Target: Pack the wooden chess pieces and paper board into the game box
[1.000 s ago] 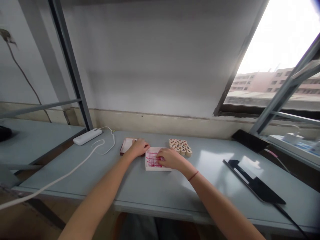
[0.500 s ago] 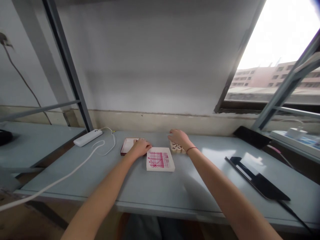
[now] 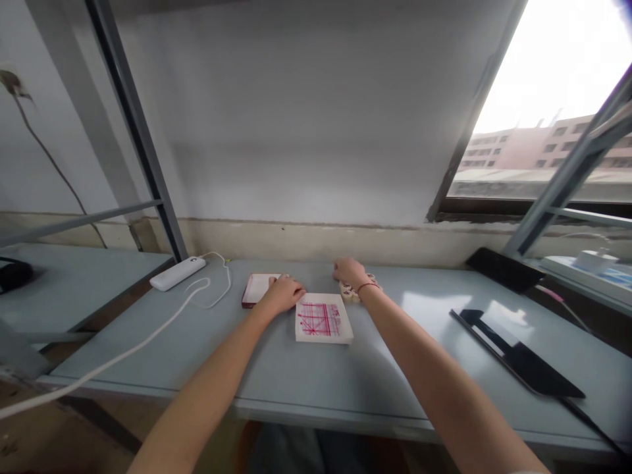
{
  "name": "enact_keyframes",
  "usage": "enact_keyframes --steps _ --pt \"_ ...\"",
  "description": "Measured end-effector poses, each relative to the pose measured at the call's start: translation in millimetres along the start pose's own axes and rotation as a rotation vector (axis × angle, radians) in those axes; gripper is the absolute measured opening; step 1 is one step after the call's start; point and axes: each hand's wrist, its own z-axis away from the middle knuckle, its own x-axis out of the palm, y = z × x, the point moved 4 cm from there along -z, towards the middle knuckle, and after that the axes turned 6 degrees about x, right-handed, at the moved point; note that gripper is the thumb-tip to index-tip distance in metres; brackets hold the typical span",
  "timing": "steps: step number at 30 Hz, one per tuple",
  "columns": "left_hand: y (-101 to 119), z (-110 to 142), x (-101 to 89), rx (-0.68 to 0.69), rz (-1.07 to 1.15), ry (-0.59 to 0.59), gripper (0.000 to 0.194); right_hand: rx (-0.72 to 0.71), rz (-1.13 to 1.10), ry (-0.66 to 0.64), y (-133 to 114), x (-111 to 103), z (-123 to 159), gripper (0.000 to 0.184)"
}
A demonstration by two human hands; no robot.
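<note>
My left hand point(image 3: 286, 293) rests between a shallow red-edged box part point(image 3: 257, 287) and a white box with red printed lines point(image 3: 323, 318). Its fingers lie loosely stretched out, with the tips by the white box's far left corner. My right hand point(image 3: 349, 271), a red string round the wrist, is at the far side of several round wooden Chinese chess pieces point(image 3: 351, 293), grouped behind the white box. Its fingers are curled, and whatever they hold is hidden. The hand and wrist cover part of the pieces.
A white power bank point(image 3: 178, 273) with a white cable lies on the left of the blue-grey desk point(image 3: 276, 388). To the right are a dark folded object point(image 3: 516, 359), a black tablet-like slab point(image 3: 503, 268) and a white power strip point(image 3: 582, 271). The wall stands behind.
My right hand's fingers have curled in beside the chess pieces. The view has shifted slightly, so the desk things appear a little further right. My left hand stays by the white box.
</note>
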Motion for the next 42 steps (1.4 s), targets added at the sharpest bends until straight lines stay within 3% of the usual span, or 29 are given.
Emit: enact_keyframes --steps 3,7,11,17,21,25,31,37,42 --pt "-2 0 -6.5 0.019 0.095 0.109 0.032 -0.166 -0.266 0.032 -10 -4 14 0.033" --pt "3 1 -17.4 0.080 0.342 0.283 0.049 -0.336 -0.766 -0.104 -23 -5 49 0.040" --pt "16 2 -22.5 0.144 0.446 0.262 0.034 -0.334 -0.939 -0.158 -29 -6 74 0.035" --pt "20 5 -23.5 0.174 0.379 0.183 0.031 -0.280 -1.043 -0.124 -14 -2 69 0.032" --pt "22 8 -18.3 0.198 0.243 0.002 0.018 -0.235 -0.950 -0.014 0 -4 65 0.028" --pt "21 9 -16.0 0.190 0.158 -0.100 0.017 -0.312 -0.694 -0.020 -8 -7 75 0.026" --pt "15 7 -13.1 0.164 0.124 -0.111 0.018 -0.494 -0.480 0.029 -28 -7 93 0.026" --pt "14 7 -15.0 0.172 0.085 -0.057 0.018 -0.432 -0.365 0.004 -32 3 94 0.018" --pt "3 7 -14.7 0.065 0.016 0.016 0.027 -0.450 -0.235 0.004 -37 9 99 0.015"
